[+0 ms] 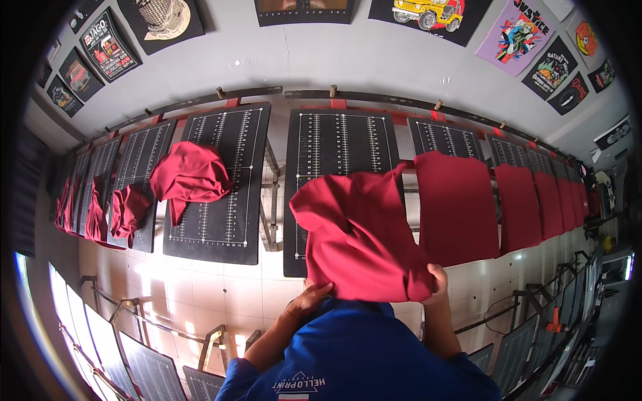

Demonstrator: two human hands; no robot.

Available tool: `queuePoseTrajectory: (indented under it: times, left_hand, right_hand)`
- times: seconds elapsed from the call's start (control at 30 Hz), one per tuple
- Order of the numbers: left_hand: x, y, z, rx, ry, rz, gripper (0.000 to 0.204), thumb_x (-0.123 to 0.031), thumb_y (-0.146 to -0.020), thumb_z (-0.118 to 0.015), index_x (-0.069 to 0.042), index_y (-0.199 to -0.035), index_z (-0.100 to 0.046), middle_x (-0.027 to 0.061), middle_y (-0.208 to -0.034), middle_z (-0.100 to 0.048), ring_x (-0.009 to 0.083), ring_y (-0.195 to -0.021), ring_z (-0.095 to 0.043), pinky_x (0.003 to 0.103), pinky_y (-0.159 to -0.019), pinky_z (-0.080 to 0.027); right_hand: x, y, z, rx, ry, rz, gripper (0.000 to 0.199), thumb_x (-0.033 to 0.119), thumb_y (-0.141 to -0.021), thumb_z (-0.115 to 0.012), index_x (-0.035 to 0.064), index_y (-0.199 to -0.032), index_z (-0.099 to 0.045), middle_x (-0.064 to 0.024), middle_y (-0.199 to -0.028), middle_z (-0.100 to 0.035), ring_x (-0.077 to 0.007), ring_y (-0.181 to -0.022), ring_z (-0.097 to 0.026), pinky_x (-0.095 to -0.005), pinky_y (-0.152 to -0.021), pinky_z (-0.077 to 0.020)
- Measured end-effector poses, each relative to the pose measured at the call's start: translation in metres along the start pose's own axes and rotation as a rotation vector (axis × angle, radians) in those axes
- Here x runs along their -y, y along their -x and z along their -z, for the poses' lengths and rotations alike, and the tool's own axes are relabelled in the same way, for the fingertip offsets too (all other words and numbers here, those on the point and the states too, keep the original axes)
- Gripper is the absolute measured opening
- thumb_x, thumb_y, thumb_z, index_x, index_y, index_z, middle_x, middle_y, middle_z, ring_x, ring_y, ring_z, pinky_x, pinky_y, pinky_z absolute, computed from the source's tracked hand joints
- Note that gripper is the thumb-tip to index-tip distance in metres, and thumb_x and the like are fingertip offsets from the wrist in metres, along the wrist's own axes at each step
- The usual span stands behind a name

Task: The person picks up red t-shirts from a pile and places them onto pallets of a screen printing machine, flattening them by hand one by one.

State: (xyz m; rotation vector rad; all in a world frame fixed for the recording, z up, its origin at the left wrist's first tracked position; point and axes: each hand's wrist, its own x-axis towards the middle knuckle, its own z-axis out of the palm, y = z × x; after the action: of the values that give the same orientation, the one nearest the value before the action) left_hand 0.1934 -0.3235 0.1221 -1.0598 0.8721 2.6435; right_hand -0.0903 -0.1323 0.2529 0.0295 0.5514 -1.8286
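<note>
A maroon fabric piece (364,234) lies rumpled over a black board (314,140) with white ruler markings. Its far part is folded and bunched, while the near edge hangs off the board's front toward me. My left hand (309,299) grips that near edge at its left corner, fingers closed on the cloth. At the right corner my right hand (437,283) holds the same edge, thumb showing and the other fingers mostly hidden behind the fabric.
On the right, maroon panels (455,207) lie flat on a row of boards. Crumpled maroon cloths (190,177) rest on the left boards (214,230). Metal frames (267,220) support the boards. Behind me stand more boards (150,361) and an orange tool (554,321). Printed pictures (428,17) hang on the wall.
</note>
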Motion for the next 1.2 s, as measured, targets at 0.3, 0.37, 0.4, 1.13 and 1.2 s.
queuePoseTrajectory:
  times: [0.3,0.37,0.4,1.13,1.2]
  left_hand:
    - [-0.231,0.094,-0.048,0.055,0.377,-0.949,0.027,-0.03,-0.1,-0.063,-0.006,-0.111,-0.063,0.0128,-0.11,-0.069,0.0253,-0.104,-0.066,0.042,-0.097,-0.05]
    - [-0.31,0.054,-0.05,0.064,0.413,-1.122,0.011,-0.018,-0.1,-0.061,-0.009,-0.104,-0.064,0.0041,-0.101,-0.068,0.0199,-0.095,-0.065,0.038,-0.094,-0.05]
    - [-0.352,0.03,-0.043,0.104,0.447,-1.158,0.007,-0.012,-0.098,-0.061,-0.009,-0.103,-0.065,0.002,-0.099,-0.068,0.0186,-0.096,-0.064,0.038,-0.095,-0.05]
    - [-0.142,0.101,0.029,-0.648,0.017,-0.682,0.027,-0.022,-0.103,-0.059,0.0,-0.118,-0.065,0.0038,-0.104,-0.069,0.0092,-0.09,-0.065,0.025,-0.079,-0.052]
    - [-0.108,0.09,0.059,-0.575,-0.086,-0.68,0.04,-0.026,-0.103,-0.059,0.004,-0.13,-0.057,0.0113,-0.113,-0.069,0.0179,-0.101,-0.068,0.031,-0.083,-0.057]
  right_hand:
    - [0.133,-0.039,-0.065,0.026,0.16,0.493,0.042,0.022,-0.098,-0.06,0.0023,-0.135,-0.056,-0.0149,-0.134,-0.062,-0.0294,-0.12,-0.062,-0.045,-0.103,-0.0497]
    - [0.166,-0.117,-0.077,-0.263,0.317,0.584,0.036,0.023,-0.096,-0.067,0.0034,-0.126,-0.062,-0.0109,-0.125,-0.067,-0.0244,-0.116,-0.064,-0.0402,-0.102,-0.0493]
    - [0.187,-0.151,-0.08,-0.273,0.35,0.59,0.035,0.023,-0.096,-0.068,0.0035,-0.125,-0.062,-0.0102,-0.124,-0.067,-0.0239,-0.115,-0.064,-0.0402,-0.102,-0.0493]
    - [0.101,-0.105,0.05,-0.515,0.525,0.181,0.037,0.022,-0.089,-0.073,0.0008,-0.118,-0.065,-0.0121,-0.116,-0.068,-0.0247,-0.105,-0.066,-0.0397,-0.091,-0.0538]
    - [0.075,-0.099,0.064,-0.555,0.495,0.098,0.029,0.017,-0.091,-0.069,0.0006,-0.114,-0.067,-0.0131,-0.113,-0.07,-0.0265,-0.101,-0.068,-0.0414,-0.089,-0.0556]
